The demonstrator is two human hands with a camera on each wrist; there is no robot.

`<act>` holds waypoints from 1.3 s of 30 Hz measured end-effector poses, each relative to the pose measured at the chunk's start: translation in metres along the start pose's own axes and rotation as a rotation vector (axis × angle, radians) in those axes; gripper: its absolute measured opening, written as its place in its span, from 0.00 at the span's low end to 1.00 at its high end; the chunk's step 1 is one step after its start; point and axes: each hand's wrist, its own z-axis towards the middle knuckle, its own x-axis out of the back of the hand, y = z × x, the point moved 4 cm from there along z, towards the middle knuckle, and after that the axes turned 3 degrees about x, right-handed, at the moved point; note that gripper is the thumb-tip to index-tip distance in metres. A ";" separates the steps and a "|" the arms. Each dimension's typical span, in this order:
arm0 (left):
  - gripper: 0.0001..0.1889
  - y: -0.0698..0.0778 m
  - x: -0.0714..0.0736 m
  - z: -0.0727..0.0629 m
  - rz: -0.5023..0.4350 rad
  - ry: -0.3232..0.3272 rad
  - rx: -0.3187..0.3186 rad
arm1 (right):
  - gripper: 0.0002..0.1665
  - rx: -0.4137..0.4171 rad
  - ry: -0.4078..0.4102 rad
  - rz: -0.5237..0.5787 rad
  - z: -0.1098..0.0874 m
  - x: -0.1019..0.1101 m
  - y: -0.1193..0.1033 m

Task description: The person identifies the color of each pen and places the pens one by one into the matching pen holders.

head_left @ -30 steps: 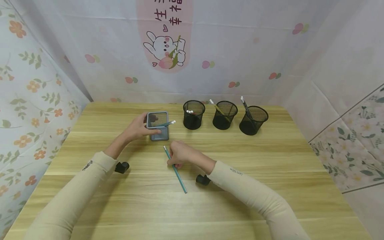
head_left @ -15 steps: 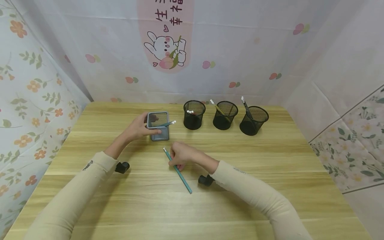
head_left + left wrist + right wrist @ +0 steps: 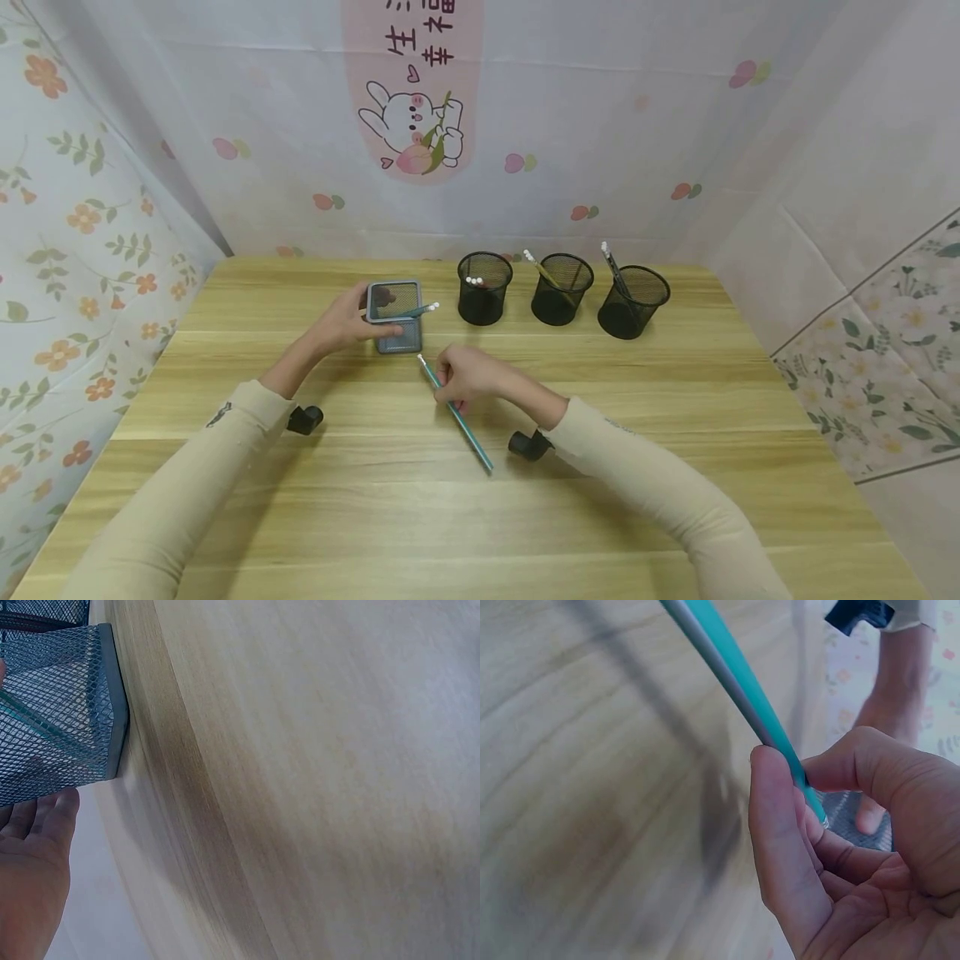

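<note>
My left hand (image 3: 341, 322) holds a grey square mesh pen holder (image 3: 406, 339), its thumb across the front and fingers on the far side. Teal pencils (image 3: 422, 310) lean in that holder, white eraser ends past its right rim. In the left wrist view the holder's mesh wall (image 3: 52, 712) stands on the table beside the fingers. My right hand (image 3: 474, 375) pinches another teal pencil (image 3: 472, 439) between thumb and fingers, its eraser end pointing toward the holder. The right wrist view shows this pencil (image 3: 742, 694) raised off the table, its shadow below.
Three round black mesh pen cups stand along the back: the left cup (image 3: 481, 307) with white-ended pencils, the middle cup (image 3: 555, 308) with yellowish ones, the right cup (image 3: 622, 321) with dark ones. A printed cloth (image 3: 600, 125) hangs behind the wooden table (image 3: 375, 517).
My right hand has moved slightly right and away from me, lifting the teal pencil from the table. The left hand and the pen holder have stayed in place.
</note>
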 end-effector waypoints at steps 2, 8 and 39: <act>0.40 0.000 0.000 0.000 0.007 0.000 0.006 | 0.10 0.008 0.008 -0.007 -0.001 0.003 -0.001; 0.39 0.003 0.000 -0.002 0.016 0.002 0.005 | 0.09 0.037 0.024 -0.014 -0.004 0.010 -0.004; 0.39 0.003 -0.001 -0.001 0.010 0.012 0.014 | 0.05 0.292 0.252 0.023 -0.031 0.051 -0.058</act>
